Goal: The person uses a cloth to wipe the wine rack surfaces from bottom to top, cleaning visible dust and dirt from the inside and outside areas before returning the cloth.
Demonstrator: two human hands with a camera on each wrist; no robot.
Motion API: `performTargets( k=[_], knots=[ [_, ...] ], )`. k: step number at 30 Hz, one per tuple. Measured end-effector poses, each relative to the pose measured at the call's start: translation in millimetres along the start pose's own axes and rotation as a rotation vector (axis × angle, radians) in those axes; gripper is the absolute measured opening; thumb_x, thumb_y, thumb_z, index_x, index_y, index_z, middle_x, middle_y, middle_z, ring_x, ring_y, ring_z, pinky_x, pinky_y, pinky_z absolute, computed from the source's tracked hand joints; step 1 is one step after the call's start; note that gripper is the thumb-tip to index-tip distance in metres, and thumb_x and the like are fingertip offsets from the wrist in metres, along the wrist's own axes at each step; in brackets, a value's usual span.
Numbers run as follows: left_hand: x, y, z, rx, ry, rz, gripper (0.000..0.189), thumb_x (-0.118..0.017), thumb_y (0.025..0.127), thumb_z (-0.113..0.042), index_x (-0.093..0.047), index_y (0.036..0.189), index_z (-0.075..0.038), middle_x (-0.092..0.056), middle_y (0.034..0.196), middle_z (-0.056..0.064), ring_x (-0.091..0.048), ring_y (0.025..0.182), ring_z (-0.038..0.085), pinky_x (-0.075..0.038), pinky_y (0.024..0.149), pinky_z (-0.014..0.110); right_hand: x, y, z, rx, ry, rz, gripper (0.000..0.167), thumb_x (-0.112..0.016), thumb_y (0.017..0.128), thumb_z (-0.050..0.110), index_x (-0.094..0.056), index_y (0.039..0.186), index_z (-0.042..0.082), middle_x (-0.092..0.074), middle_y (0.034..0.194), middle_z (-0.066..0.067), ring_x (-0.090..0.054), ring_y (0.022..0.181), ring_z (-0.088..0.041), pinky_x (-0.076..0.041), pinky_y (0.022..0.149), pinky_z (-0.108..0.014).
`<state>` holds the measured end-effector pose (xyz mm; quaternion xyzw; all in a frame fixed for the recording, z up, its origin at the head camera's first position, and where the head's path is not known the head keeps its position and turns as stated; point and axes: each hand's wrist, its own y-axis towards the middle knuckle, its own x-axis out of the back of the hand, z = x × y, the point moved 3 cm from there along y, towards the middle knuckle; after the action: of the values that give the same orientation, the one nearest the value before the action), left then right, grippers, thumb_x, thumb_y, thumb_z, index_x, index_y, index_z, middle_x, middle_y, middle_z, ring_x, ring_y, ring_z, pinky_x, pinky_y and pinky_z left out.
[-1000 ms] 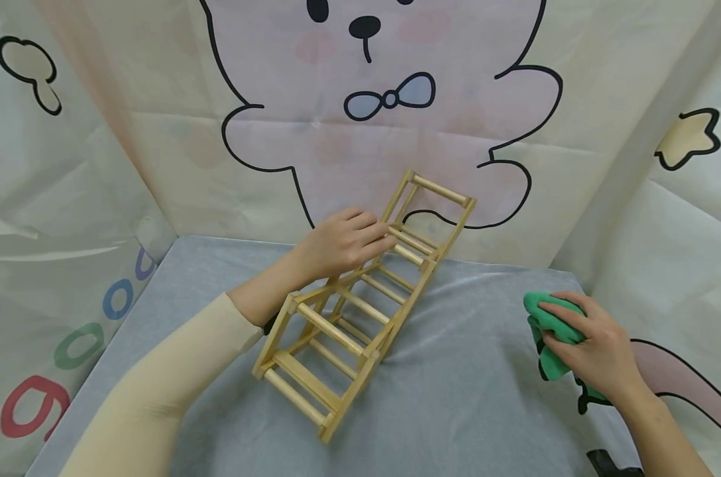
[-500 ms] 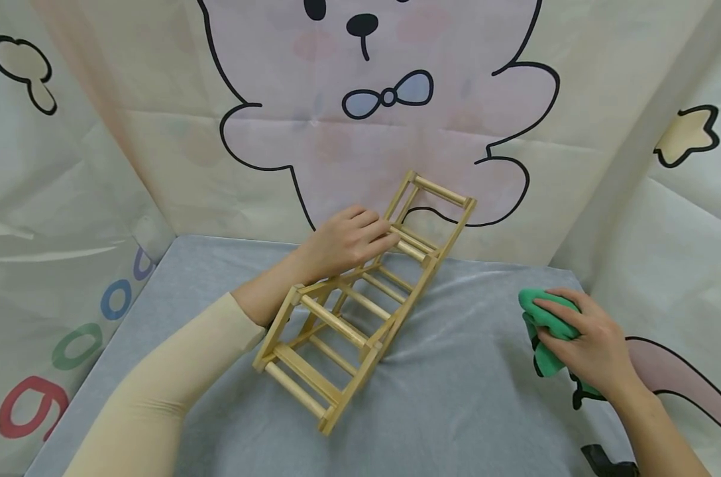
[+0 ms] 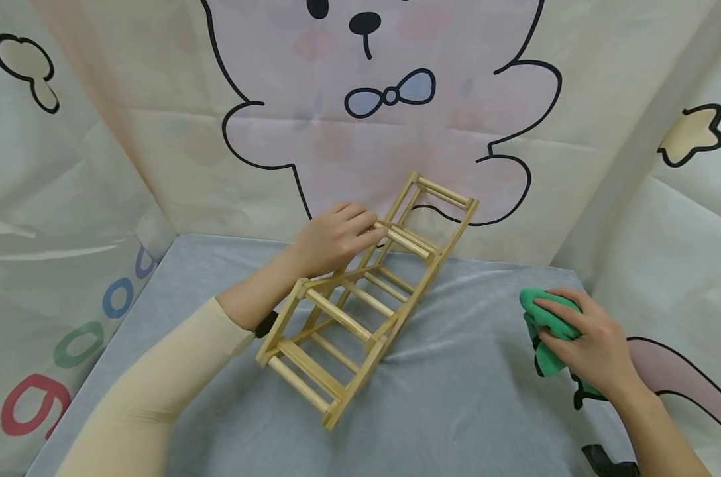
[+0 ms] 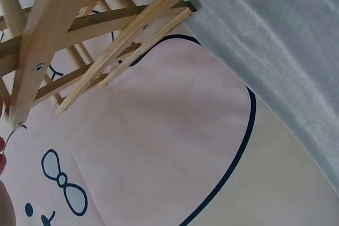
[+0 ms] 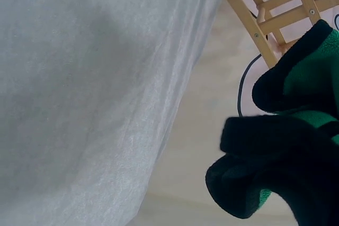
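Note:
A slatted wooden rack [image 3: 366,305], built of pale rails and round rungs, stands at a slant across the table in the head view. My left hand [image 3: 336,237] grips its upper left side near a rung; the fingertips are partly hidden there. In the left wrist view the rack's rails [image 4: 114,51] cross the top left, and a bit of the fingers [image 4: 2,157] shows at the edge. Off to the right, my right hand [image 3: 596,341] holds a bunched green cloth [image 3: 551,315] with a dark edge, above the table and apart from the rack.
A grey-blue cloth covers the table [image 3: 456,397]. Printed fabric walls [image 3: 175,146] stand close behind and on both sides. A black object [image 3: 608,462] lies at the lower right, partly cut off by the frame.
My left hand has shifted slightly to the left along the rack. The rack's near end has moved a little up and right in view. My right hand with the cloth has moved slightly left.

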<state>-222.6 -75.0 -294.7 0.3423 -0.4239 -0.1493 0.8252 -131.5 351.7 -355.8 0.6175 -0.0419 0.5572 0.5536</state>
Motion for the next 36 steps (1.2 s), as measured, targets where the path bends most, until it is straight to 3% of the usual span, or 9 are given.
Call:
performTargets(
  k=[7,11,18,25,30,36],
  knots=[
    [31.8,-11.1,8.9,0.186,-0.114,-0.102,0.016,-0.081,0.091,-0.001,-0.076,0.105,-0.006,-0.071,0.094,0.013,-0.068,0.079,0.030,-0.060,0.062,0.039,0,0.7,1,-0.001,0.005,0.004,0.068,-0.052,0.097,0.062,-0.079,0.114,0.002,-0.066,0.122,-0.021,-0.047,0.115,0.010,-0.039,0.080,-0.007],
    [54.6,-21.3,8.6,0.237,-0.173,-0.112,0.015,-0.078,0.095,-0.009,-0.077,0.110,-0.005,-0.070,0.097,0.013,-0.067,0.079,0.029,-0.058,0.059,0.039,2,1.4,3,-0.008,-0.016,0.010,0.067,-0.053,0.098,0.062,-0.079,0.114,0.003,-0.066,0.122,-0.020,-0.046,0.115,0.012,-0.040,0.077,-0.008],
    [81.2,-35.9,-10.2,0.207,-0.264,-0.109,0.033,-0.054,0.112,-0.027,-0.076,0.114,-0.002,-0.072,0.103,0.016,-0.069,0.082,0.032,-0.059,0.064,0.043,3,2.3,5,-0.003,-0.027,0.002,0.066,-0.054,0.099,0.062,-0.079,0.112,0.003,-0.066,0.121,-0.020,-0.045,0.116,0.013,-0.039,0.078,-0.008],
    [92.1,-46.7,-40.6,0.160,-0.329,-0.041,0.035,-0.057,0.106,-0.034,-0.074,0.119,-0.006,-0.073,0.108,0.016,-0.071,0.090,0.032,-0.063,0.074,0.046,1,3.0,5,0.005,-0.021,-0.005,0.065,-0.054,0.099,0.061,-0.080,0.112,0.003,-0.066,0.121,-0.020,-0.046,0.116,0.012,-0.038,0.080,-0.007],
    [92.0,-52.3,-55.4,0.143,-0.319,0.010,0.027,-0.061,0.103,-0.028,-0.077,0.117,-0.009,-0.074,0.108,0.013,-0.071,0.099,0.032,-0.063,0.084,0.047,2,1.6,5,0.001,-0.026,-0.003,0.065,-0.054,0.099,0.061,-0.079,0.112,0.003,-0.066,0.121,-0.021,-0.045,0.117,0.013,-0.038,0.078,-0.008],
    [87.1,-57.0,-63.5,0.126,-0.229,0.040,0.029,-0.056,0.096,-0.005,-0.077,0.115,-0.011,-0.073,0.100,0.007,-0.070,0.094,0.028,-0.063,0.079,0.042,0,-0.6,4,-0.004,-0.032,0.003,0.065,-0.054,0.099,0.062,-0.080,0.112,0.004,-0.066,0.121,-0.020,-0.045,0.117,0.013,-0.040,0.076,-0.010]
  ],
)
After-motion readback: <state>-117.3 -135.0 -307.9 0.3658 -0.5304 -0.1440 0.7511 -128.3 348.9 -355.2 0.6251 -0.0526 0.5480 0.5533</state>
